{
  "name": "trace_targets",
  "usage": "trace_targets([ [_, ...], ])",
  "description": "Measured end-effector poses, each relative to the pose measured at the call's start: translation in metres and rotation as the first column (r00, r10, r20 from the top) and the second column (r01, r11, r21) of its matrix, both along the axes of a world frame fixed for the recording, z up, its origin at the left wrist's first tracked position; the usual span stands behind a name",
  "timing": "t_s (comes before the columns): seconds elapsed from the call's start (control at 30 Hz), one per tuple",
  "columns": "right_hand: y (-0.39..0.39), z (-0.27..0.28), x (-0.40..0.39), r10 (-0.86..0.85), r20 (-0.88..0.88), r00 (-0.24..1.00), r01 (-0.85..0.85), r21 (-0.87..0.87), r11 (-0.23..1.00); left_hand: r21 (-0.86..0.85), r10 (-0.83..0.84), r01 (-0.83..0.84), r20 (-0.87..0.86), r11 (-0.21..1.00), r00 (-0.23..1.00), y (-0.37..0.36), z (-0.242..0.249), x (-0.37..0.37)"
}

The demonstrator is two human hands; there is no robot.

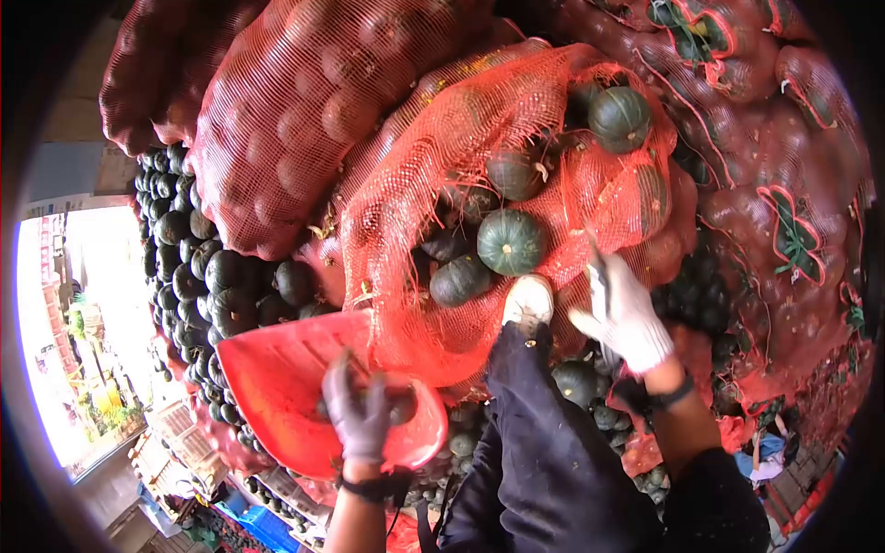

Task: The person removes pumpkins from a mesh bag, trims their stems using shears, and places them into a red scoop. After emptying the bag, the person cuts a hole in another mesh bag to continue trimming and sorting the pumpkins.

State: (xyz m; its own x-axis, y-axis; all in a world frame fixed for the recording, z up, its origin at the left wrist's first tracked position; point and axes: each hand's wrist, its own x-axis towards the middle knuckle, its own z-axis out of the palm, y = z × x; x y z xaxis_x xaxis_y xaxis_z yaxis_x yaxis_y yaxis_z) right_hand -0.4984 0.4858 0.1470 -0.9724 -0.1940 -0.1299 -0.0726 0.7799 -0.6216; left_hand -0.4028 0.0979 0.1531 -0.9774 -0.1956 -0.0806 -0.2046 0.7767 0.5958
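My left hand (358, 415), in a greyish glove and blurred, has its fingers apart over a red plastic scoop-shaped container (277, 369). A dark round pumpkin (402, 405) shows beside its fingers. My right hand (627, 313), in a white glove, is closed around a slim grey tool like a knife (597, 281), partly hidden by the fingers. Between and above the hands lies an open orange-red mesh sack (415, 203). Green pumpkins rest in and on it, among them a striped one (511, 241) and another at its upper right (619, 120).
Full mesh sacks (295, 120) are stacked at the top and along the right side (784, 157). A pile of dark pumpkins (184, 267) is at the left. My shoe (528, 300) touches the open sack's lower edge. A blue crate (267, 527) stands at the lower left.
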Motion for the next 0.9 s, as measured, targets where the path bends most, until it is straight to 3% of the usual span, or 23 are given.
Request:
trace_targets([
  [0.03,-0.019,0.021,-0.032,0.058,0.016,0.998,-0.058,-0.017,0.998,0.192,-0.128,0.113,0.068,0.975,0.989,0.026,-0.004,-0.020],
  [0.07,-0.030,0.000,-0.053,0.068,-0.103,0.992,-0.067,0.013,0.998,0.091,-0.311,0.306,0.042,0.948,0.950,0.056,-0.005,-0.045],
  [0.1,-0.034,-0.009,-0.070,0.121,-0.105,0.987,-0.125,-0.035,0.992,0.011,-0.345,0.346,-0.025,0.938,0.938,0.077,-0.033,-0.060],
  [0.17,-0.046,-0.040,-0.104,0.295,-0.286,0.912,-0.279,0.096,0.956,-0.145,-0.286,0.293,0.068,0.945,0.956,0.105,-0.077,-0.090],
  [0.23,-0.064,-0.045,-0.130,0.411,0.142,0.900,-0.435,0.265,0.860,-0.088,-0.229,0.257,0.244,0.962,0.942,0.111,-0.100,-0.115],
  [0.27,-0.063,-0.040,-0.128,0.403,0.200,0.893,-0.442,0.224,0.869,-0.061,-0.201,0.233,0.329,0.971,0.923,0.112,-0.105,-0.118],
  [0.33,-0.061,-0.028,-0.126,0.389,0.309,0.868,-0.447,0.143,0.883,0.105,-0.242,0.223,0.254,0.969,0.936,0.096,-0.104,-0.111],
  [0.4,-0.051,-0.025,-0.112,0.318,0.265,0.910,-0.341,0.044,0.939,0.329,-0.239,0.164,0.202,0.930,0.950,0.081,-0.093,-0.101],
  [0.43,-0.047,-0.024,-0.100,0.280,0.249,0.927,-0.286,-0.013,0.958,0.658,-0.224,0.011,0.241,0.753,0.944,0.076,-0.093,-0.090],
  [0.47,-0.046,-0.021,-0.088,0.258,0.351,0.900,-0.242,-0.090,0.966,0.873,-0.223,-0.161,0.289,0.459,0.931,0.071,-0.092,-0.077],
  [0.5,-0.052,-0.015,-0.081,0.274,0.526,0.806,-0.244,-0.127,0.961,0.944,-0.235,-0.317,0.331,0.096,0.914,0.067,-0.087,-0.068],
  [0.53,-0.058,-0.024,-0.063,0.262,0.437,0.861,-0.255,-0.077,0.964,0.943,-0.246,-0.328,0.307,-0.050,0.919,0.065,-0.081,-0.061],
  [0.57,-0.063,-0.039,-0.042,0.254,0.339,0.906,-0.262,-0.022,0.965,0.953,-0.206,-0.298,0.282,-0.054,0.937,0.067,-0.074,-0.057],
  [0.63,-0.059,-0.063,-0.017,0.151,0.051,0.987,-0.147,-0.075,0.986,0.945,-0.085,-0.325,0.327,0.041,0.941,0.068,-0.064,-0.055],
  [0.7,-0.049,-0.027,-0.008,-0.132,0.459,0.878,0.283,-0.277,0.918,0.879,0.064,-0.294,0.292,0.376,0.954,0.072,-0.044,-0.053],
  [0.73,-0.037,-0.030,0.007,-0.282,0.474,0.834,0.468,-0.337,0.817,0.808,0.091,-0.224,0.209,0.544,0.974,0.078,-0.037,-0.043],
  [0.77,-0.023,-0.036,0.019,-0.294,0.519,0.803,0.570,-0.523,0.633,0.783,0.047,-0.152,0.155,0.603,0.987,0.087,-0.024,-0.034],
  [0.8,-0.015,-0.028,0.026,-0.340,0.553,0.761,0.647,-0.601,0.469,0.852,-0.043,-0.223,0.275,0.473,0.960,0.102,-0.007,-0.024],
  [0.83,-0.006,-0.026,0.034,-0.427,0.530,0.732,0.680,-0.607,0.412,0.725,-0.341,0.183,0.076,0.664,0.937,0.111,0.005,-0.026],
  [0.87,0.007,-0.024,0.034,-0.445,0.480,0.756,0.646,-0.659,0.386,0.479,-0.577,0.557,-0.122,0.678,0.807,0.120,0.017,-0.028],
  [0.9,0.021,-0.021,0.036,-0.464,0.430,0.775,0.608,-0.709,0.358,0.307,-0.710,0.702,-0.106,0.642,0.696,0.131,0.030,-0.037],
])
